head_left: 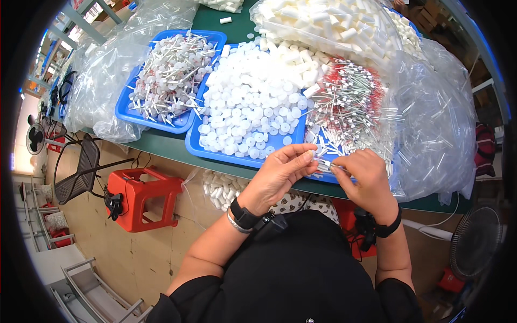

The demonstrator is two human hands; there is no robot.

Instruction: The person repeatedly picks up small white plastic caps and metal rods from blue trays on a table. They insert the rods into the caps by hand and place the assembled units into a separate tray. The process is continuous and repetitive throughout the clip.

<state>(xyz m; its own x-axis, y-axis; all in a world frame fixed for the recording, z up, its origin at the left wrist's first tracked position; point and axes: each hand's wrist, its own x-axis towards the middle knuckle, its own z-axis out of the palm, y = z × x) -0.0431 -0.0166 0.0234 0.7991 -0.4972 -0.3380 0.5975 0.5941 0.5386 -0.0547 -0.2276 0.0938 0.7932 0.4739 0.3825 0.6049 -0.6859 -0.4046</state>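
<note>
My left hand [283,175] and my right hand [365,176] meet over the front edge of a blue tray, both closed in a fingertip pinch. Between them is a small thin whitish piece [323,162]; the fingers hide its ends. Just beyond my right hand lies a pile of thin wire-like pieces with white tips and red parts [350,99]. Beyond my left hand, translucent white discs [253,118] heap up in another blue tray [195,144]. A third blue tray [123,110] at the left holds thin sticks with discs on them [171,75].
Clear plastic bags lie at the left [105,89] and right [433,118] of the green table [161,151]. A bag of white cylinders [334,24] stands at the back. Below are a red stool [142,199], a black chair [81,167] and a fan [476,239].
</note>
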